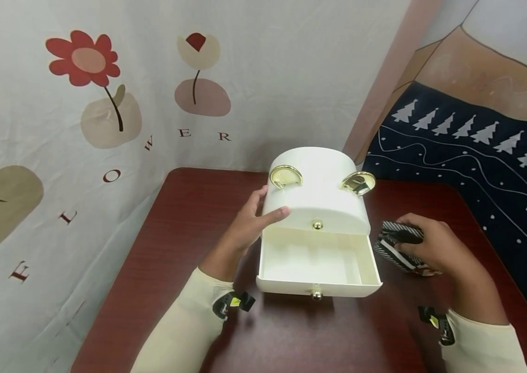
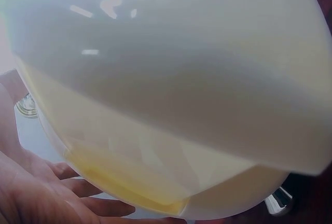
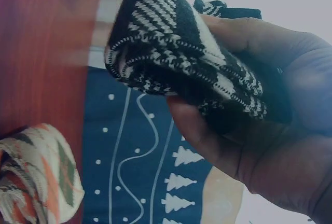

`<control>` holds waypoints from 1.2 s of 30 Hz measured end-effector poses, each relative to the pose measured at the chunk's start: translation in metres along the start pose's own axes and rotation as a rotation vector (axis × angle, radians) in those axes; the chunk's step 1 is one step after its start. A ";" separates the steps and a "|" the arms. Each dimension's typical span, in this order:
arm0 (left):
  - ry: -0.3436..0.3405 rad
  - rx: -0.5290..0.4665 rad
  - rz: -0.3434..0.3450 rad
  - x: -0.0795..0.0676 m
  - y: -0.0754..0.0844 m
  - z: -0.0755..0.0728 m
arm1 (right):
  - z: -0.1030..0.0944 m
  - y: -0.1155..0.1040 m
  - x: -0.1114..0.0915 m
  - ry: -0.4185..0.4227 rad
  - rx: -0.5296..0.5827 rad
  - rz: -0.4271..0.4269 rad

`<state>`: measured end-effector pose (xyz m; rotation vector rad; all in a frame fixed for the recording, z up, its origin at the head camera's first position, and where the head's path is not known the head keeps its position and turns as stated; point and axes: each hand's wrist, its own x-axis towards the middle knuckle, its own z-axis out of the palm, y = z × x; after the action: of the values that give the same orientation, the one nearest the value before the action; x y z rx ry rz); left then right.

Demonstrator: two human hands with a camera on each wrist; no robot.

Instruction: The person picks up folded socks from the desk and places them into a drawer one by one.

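A white box with two drawers point(image 1: 312, 166) stands on the table, gold ear-shaped rings on its top. Its lower drawer point(image 1: 291, 287) is pulled out towards me. My left hand point(image 1: 247, 223) rests against the box's left side, thumb across the front edge; in the left wrist view its straight fingers point(image 2: 104, 207) lie along the curved wall. Right of the drawer, my right hand point(image 1: 436, 246) grips a folded black-and-white knit sock point(image 3: 161, 53) between thumb and fingers. Beneath that hand lies a rolled argyle sock point(image 3: 41, 172) in cream, orange and green.
The dark red table point(image 1: 189, 207) meets a white flower-print cloth point(image 1: 263, 103) at the back and left. A navy cloth with white trees point(image 1: 454, 155) hangs along the right edge. The upper drawer's gold knob point(image 1: 317, 225) sits above the pulled-out drawer.
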<state>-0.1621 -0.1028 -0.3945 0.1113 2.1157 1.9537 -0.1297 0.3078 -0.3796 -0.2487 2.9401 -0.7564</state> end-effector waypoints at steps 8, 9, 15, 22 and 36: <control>0.004 0.003 -0.007 0.000 0.001 0.000 | -0.009 -0.015 -0.021 0.090 0.025 0.007; 0.005 0.003 -0.008 0.000 0.001 0.000 | -0.011 -0.017 -0.024 0.119 0.016 -0.009; 0.001 0.001 -0.006 -0.001 0.002 0.001 | -0.021 -0.036 -0.044 0.317 -0.058 -0.078; 0.015 0.011 -0.009 0.000 -0.001 0.000 | -0.024 -0.066 -0.062 0.469 -0.048 -0.080; 0.009 0.021 0.005 0.000 -0.003 0.000 | 0.018 -0.112 -0.057 0.648 0.194 -0.337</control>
<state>-0.1618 -0.1026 -0.3970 0.1119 2.1442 1.9380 -0.0562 0.2127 -0.3379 -0.5916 3.4183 -1.3898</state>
